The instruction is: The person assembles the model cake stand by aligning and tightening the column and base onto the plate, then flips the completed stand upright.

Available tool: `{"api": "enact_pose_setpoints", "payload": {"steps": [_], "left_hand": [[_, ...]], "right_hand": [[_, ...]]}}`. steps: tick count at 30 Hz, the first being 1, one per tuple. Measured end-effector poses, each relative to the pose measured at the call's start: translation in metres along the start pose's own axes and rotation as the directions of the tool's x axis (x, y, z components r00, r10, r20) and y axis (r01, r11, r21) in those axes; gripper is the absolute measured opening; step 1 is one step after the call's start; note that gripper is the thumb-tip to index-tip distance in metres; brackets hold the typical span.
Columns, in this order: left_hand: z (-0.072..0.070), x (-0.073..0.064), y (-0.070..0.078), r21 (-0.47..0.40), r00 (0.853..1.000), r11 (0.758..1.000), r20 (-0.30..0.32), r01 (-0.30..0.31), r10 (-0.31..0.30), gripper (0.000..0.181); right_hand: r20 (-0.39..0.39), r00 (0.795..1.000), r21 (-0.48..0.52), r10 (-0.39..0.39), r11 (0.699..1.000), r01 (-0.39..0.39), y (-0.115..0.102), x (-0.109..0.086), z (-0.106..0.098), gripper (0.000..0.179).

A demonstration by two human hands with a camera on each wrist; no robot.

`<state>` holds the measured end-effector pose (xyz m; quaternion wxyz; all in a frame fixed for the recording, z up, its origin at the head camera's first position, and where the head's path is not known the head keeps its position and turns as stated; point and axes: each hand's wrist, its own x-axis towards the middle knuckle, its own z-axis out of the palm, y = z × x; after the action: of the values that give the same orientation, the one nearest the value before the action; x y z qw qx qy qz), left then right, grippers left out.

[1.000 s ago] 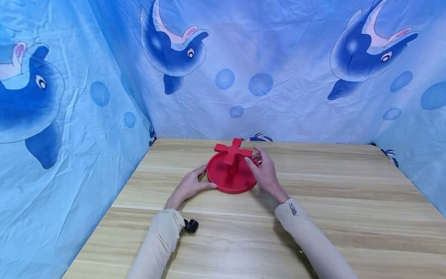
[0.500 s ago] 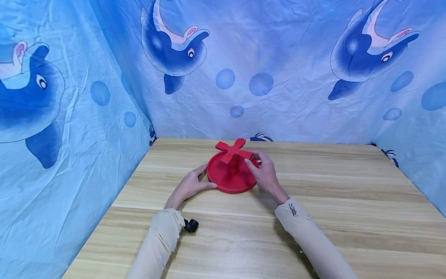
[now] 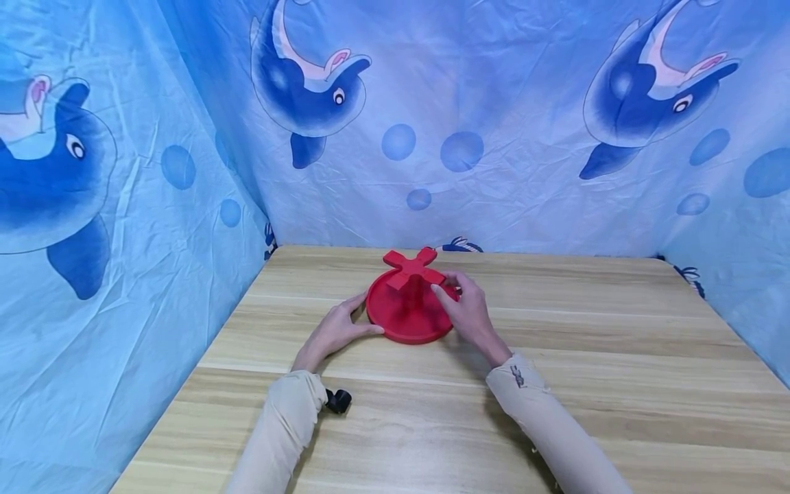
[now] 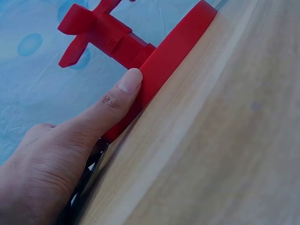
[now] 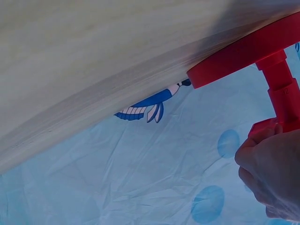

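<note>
A round red base with a raised rim stands on the wooden table, and a stepped red post rises from its middle. Four-pointed, a red cross-shaped top caps that post. My left hand holds the left side of the base, its thumb against the rim and its fingers round the far side. With thumb and fingers, my right hand pinches the right arm of the cross. In the right wrist view, that hand covers part of the red cross.
The wooden table reaches back to a blue dolphin-print curtain, which also encloses the left and right sides. A small black device sits at the left sleeve's cuff.
The cross-shaped top has turned slightly clockwise, seen from above, from a plus to an X. The right fingers have closed onto its right arm; the left hand and base have stayed put.
</note>
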<state>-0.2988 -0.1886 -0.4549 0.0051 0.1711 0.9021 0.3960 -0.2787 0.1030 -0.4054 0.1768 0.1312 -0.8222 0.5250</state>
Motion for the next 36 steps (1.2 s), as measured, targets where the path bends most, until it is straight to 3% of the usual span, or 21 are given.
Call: {"api": "enact_pose_setpoints", "payload": {"steps": [18,30,36], "left_hand": [[-0.0014,0.0004,0.0035,-0.008,0.999,0.999,0.003,0.035,-0.035,0.102],[-0.0005,0.0014,0.0026,-0.005,1.000,1.000,0.003,0.018,-0.018,0.102],[-0.0015,0.0017,0.0030,-0.004,1.000,1.000,0.009,0.016,-0.016,0.103]], "right_hand": [[0.010,1.000,-0.017,0.004,1.000,-0.004,0.0016,0.0018,-0.0016,0.033],[-0.017,0.998,-0.029,-0.053,0.998,0.053,0.0016,0.0012,-0.0003,0.031],[0.011,1.000,-0.008,-0.003,1.000,0.003,0.0029,0.0021,-0.0016,0.038]]}}
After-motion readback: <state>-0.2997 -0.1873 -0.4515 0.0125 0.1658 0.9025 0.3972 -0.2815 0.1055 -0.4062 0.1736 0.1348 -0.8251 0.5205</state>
